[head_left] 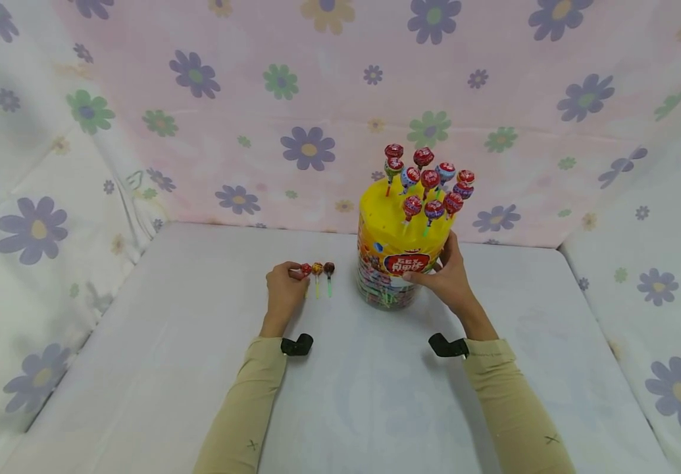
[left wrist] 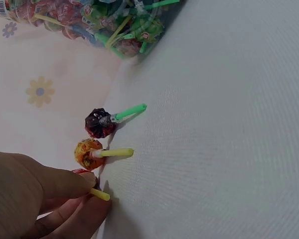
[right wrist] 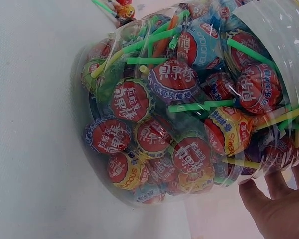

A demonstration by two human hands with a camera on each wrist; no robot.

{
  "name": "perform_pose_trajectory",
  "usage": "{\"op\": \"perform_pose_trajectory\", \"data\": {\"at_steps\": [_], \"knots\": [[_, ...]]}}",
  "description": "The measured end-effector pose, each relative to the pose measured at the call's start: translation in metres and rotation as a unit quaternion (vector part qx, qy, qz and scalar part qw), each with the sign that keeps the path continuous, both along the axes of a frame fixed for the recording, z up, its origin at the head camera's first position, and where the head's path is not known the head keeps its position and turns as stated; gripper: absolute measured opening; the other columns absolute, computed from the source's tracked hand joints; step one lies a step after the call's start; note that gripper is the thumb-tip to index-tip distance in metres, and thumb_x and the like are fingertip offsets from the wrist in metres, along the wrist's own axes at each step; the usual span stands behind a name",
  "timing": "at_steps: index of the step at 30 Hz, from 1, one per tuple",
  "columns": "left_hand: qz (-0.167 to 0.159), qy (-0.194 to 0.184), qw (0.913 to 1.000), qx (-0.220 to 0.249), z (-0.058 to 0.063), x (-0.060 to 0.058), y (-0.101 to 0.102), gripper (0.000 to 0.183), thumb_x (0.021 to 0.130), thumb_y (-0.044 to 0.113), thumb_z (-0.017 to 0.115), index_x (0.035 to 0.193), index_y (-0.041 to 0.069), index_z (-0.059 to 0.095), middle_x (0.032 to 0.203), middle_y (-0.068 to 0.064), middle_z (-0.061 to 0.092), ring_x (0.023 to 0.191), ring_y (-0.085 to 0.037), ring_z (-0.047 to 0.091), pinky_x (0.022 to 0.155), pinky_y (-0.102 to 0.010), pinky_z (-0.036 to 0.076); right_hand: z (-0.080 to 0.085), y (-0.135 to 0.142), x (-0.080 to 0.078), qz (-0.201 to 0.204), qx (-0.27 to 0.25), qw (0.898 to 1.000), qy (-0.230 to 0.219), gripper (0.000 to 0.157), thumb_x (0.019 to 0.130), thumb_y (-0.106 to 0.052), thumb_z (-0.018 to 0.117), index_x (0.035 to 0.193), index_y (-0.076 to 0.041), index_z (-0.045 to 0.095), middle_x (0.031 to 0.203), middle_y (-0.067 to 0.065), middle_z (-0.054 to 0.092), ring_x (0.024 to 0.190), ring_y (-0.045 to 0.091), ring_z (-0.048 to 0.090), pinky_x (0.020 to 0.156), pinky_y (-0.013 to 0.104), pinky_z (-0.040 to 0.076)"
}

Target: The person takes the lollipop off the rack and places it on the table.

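Observation:
My left hand (head_left: 284, 291) pinches a red-wrapped lollipop (head_left: 306, 269) between thumb and fingers at the tabletop. Its yellow stick (left wrist: 101, 194) pokes out past the fingertips in the left wrist view. Right beside it lie an orange-wrapped lollipop (head_left: 317, 268) with a yellow stick and a dark-wrapped lollipop (head_left: 329, 268) with a green stick. A large clear jar (head_left: 384, 296), full of lollipops, stands to their right under a yellow lid (head_left: 376, 204). With thumb in front and fingers round its right side, my right hand (head_left: 451, 282) holds the jar.
Several lollipops (head_left: 429, 179) stand upright on their sticks in the lid. A white cloth covers the table (head_left: 364, 395). Flowered cloth (head_left: 352, 85) hangs close behind the jar and along both sides. Each wrist carries a black camera mount (head_left: 448, 345).

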State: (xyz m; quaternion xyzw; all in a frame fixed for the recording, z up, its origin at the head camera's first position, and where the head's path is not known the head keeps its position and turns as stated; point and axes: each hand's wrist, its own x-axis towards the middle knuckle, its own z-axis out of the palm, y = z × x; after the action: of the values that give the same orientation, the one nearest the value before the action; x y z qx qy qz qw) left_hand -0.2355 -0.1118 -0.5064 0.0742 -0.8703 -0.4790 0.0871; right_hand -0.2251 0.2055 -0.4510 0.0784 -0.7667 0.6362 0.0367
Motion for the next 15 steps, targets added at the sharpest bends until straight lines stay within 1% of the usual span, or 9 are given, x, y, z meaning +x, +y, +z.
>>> {"op": "perform_pose_trajectory", "data": {"at_steps": [5,8,11,13,15], "knots": [[0.003,0.006,0.9998,-0.019,-0.001,0.001,-0.001,0.032,0.085,0.000,0.076,0.114,-0.010,0.068,0.090,-0.022,0.072,0.080,-0.033,0.069,0.069,-0.039,0.056,0.000,0.000,-0.001,0.000,0.000,1.000,0.006,0.095,0.083,-0.005,0.083,0.156,-0.020,0.024,0.154,0.008,0.042,0.145,0.029,0.038,0.121,0.057,0.031],[0.002,0.004,0.9997,-0.024,0.001,0.004,-0.003,0.034,0.085,0.002,0.077,0.115,-0.010,0.067,0.090,-0.022,0.071,0.081,-0.033,0.069,0.071,-0.041,0.056,-0.001,0.001,-0.001,0.002,0.000,1.000,0.010,0.094,0.083,-0.005,0.083,0.156,-0.019,0.024,0.154,0.008,0.042,0.145,0.029,0.038,0.121,0.057,0.031],[-0.005,-0.004,0.9997,-0.025,0.009,0.006,-0.004,0.036,0.086,0.005,0.077,0.117,-0.010,0.066,0.094,-0.023,0.071,0.085,-0.035,0.069,0.075,-0.044,0.056,-0.002,0.001,-0.001,0.001,0.001,1.000,0.009,0.094,0.083,-0.005,0.083,0.155,-0.020,0.024,0.154,0.008,0.042,0.145,0.029,0.039,0.121,0.058,0.031],[-0.015,-0.002,0.9995,-0.026,0.018,0.006,-0.004,0.036,0.087,0.006,0.077,0.119,-0.010,0.066,0.097,-0.025,0.071,0.087,-0.037,0.070,0.078,-0.047,0.057,-0.002,0.001,-0.001,0.000,0.002,1.000,0.008,0.094,0.083,-0.005,0.083,0.156,-0.020,0.024,0.154,0.007,0.042,0.145,0.029,0.039,0.121,0.057,0.031],[-0.031,0.011,0.9992,-0.023,0.029,0.006,-0.003,0.036,0.089,0.005,0.076,0.120,-0.010,0.067,0.099,-0.025,0.072,0.089,-0.038,0.071,0.079,-0.047,0.059,-0.003,0.001,-0.001,0.000,0.003,1.000,0.006,0.095,0.083,-0.006,0.083,0.156,-0.020,0.024,0.154,0.008,0.042,0.145,0.029,0.039,0.120,0.057,0.032]]}}
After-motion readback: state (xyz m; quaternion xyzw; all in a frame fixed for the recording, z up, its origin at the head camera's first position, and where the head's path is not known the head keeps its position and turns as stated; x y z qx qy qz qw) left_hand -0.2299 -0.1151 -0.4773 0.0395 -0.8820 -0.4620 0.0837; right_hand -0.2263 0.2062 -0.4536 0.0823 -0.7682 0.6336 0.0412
